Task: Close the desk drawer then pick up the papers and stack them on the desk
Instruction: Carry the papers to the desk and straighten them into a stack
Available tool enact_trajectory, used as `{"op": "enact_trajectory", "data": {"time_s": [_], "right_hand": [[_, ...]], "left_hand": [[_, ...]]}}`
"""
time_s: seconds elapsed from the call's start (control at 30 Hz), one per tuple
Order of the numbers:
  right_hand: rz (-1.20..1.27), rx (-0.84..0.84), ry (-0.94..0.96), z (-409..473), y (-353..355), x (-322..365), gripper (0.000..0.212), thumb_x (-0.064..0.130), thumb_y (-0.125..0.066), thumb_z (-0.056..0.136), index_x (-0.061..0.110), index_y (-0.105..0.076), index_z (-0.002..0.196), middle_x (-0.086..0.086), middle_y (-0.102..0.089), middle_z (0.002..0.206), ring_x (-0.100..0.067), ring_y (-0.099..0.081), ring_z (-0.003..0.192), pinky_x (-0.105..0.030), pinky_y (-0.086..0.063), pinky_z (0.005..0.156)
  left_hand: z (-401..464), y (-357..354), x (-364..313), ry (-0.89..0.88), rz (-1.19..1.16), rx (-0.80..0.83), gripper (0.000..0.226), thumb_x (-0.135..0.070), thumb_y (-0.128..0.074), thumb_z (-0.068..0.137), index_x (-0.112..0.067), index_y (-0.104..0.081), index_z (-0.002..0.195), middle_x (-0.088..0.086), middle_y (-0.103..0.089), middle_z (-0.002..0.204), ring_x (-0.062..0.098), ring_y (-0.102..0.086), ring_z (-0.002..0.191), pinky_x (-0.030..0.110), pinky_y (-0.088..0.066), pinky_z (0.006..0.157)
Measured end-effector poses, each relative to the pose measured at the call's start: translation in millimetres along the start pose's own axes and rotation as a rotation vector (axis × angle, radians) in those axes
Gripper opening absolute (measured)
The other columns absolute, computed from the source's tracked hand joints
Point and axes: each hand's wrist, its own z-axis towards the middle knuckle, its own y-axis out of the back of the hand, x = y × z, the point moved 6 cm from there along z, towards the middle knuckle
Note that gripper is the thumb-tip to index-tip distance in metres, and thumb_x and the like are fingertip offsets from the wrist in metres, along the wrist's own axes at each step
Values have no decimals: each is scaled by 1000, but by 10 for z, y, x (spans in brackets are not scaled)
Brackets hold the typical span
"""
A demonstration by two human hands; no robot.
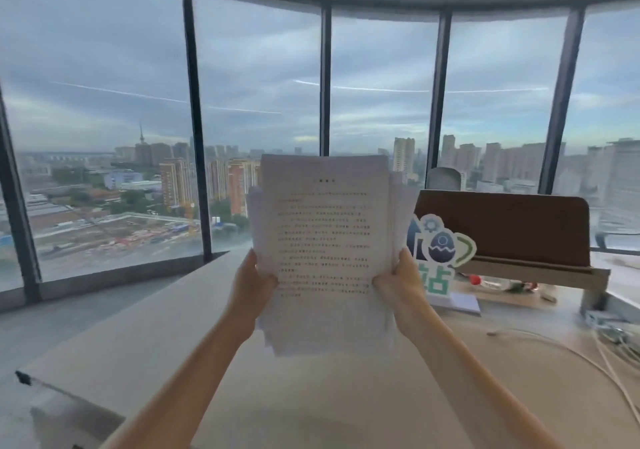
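A sheaf of papers (323,240) is held upright in the air above the desk (311,396), its printed face turned toward the camera. The sheets are not squared: edges are fanned out at the left and right sides and at the bottom, where several corners hang staggered. The lower edge is clear of the desk surface.

The papers are gripped at both side edges, a little below mid-height. The left hand (254,284) is clenched on the left edge, thumb laid across the front of the top sheet, the remaining fingers hidden behind the stack. The right hand (398,282) is closed on the right edge in the same way, thumb in front, fingers behind. Both forearms are bare and are stretched forward and upward from the bottom of the frame, converging slightly toward the sheaf; the wrists are held roughly level with each other.

Just behind the right hand, a sign (438,251) with a gear, an egg shape and green lettering is stood on the desk. Farther right, a brown panel (512,227) is propped on a low stand (540,272), with small items beneath it too blurred to identify. White cables (568,348) are trailed over the right part of the desk. Beyond the desk, tall windows (259,85) with dark frames are seen, with city buildings and an overcast sky behind them.
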Motion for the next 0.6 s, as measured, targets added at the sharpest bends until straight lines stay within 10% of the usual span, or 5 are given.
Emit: {"op": "enact_trajectory", "data": {"time_s": [0.4, 0.6], "right_hand": [[21, -125, -29, 932, -92, -886, 43, -19, -48, 77, 22, -44, 88, 5, -54, 91, -6, -53, 83, -22, -45, 60], [178, -70, -15, 958, -121, -876, 55, -21, -46, 78, 15, -48, 120, 4, -62, 104, -11, -60, 97, -27, -51, 66]], "left_hand": [[1009, -650, 922, -50, -37, 13, 58, 29, -35, 75, -9, -51, 115, 9, -64, 89, -1, -64, 63, 9, -50, 51], [1007, -677, 927, -48, -51, 5, 55, 29, -33, 74, -8, -52, 110, 13, -64, 92, 9, -63, 68, 13, -50, 54]]}}
